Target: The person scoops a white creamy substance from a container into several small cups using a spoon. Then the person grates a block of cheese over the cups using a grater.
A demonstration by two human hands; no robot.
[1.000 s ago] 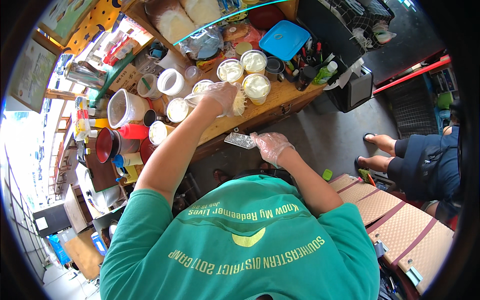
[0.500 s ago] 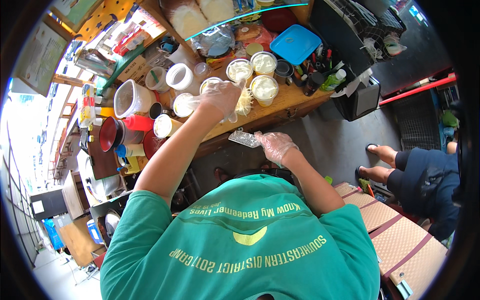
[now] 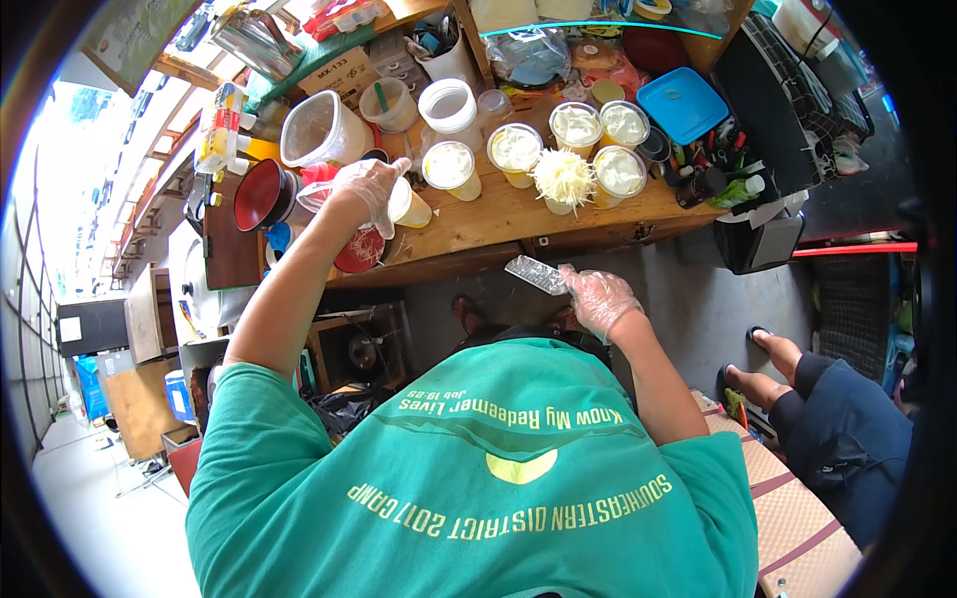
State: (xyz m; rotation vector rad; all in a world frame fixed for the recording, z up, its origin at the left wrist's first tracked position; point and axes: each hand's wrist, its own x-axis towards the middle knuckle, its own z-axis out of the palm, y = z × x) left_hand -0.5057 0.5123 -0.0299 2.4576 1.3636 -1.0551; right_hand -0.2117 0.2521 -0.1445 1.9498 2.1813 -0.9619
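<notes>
My right hand is closed on a flat shiny tool off the table's near edge. My left hand is beside a cup; I can't tell its grip. The shred-topped cup stands farther right.

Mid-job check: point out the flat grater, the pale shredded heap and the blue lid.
Flat grater (image 3: 536,275): head view, middle of its flat face.
Pale shredded heap (image 3: 564,178): head view, centre of its shaggy mass.
Blue lid (image 3: 683,106): head view, middle of its flat panel.
</notes>
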